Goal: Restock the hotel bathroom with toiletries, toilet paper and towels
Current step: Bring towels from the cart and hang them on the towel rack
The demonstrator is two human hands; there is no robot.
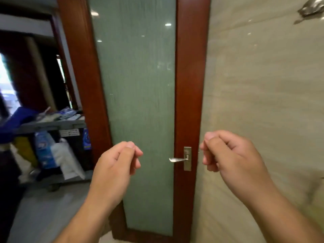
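1. Left hand (115, 165): raised in front of the lower door, fingers curled in with the thumb laid against the forefinger. It holds nothing and touches nothing.
2. Right hand (229, 155): raised at about the same height, just right of the door's edge, fingers curled into a loose fist with the thumb on top. Nothing is visibly held.
3. Door (140, 102): a tall frosted green-tinted glass panel set in a reddish-brown wooden frame (190, 85), standing between the two hands.
4. Lever handle (178, 160): silver metal on a narrow back plate, mounted on the right stile with the lever pointing left. It sits in the gap between the hands, and neither hand touches it.
5. Housekeeping cart (52, 124): grey, standing beyond the doorway at far left, well apart from both hands. Its top tray is heaped with small loose items, blurred.
6. Blue printed packs (43, 151): standing on the cart's lower shelf, possibly paper goods, though the print is too blurred to read.
7. White bundle (67, 160): leaning just right of the blue packs on the same shelf.
8. Yellow item (25, 149): left of the blue packs, partly hidden.
9. Wall (263, 102): glossy beige marble-look tiles to the right of the door.
10. Metal fixture (312, 7): shiny, at the top right corner of the wall, cut off by the picture's edge.
11. Floor (43, 207): pale grey, running below the cart.
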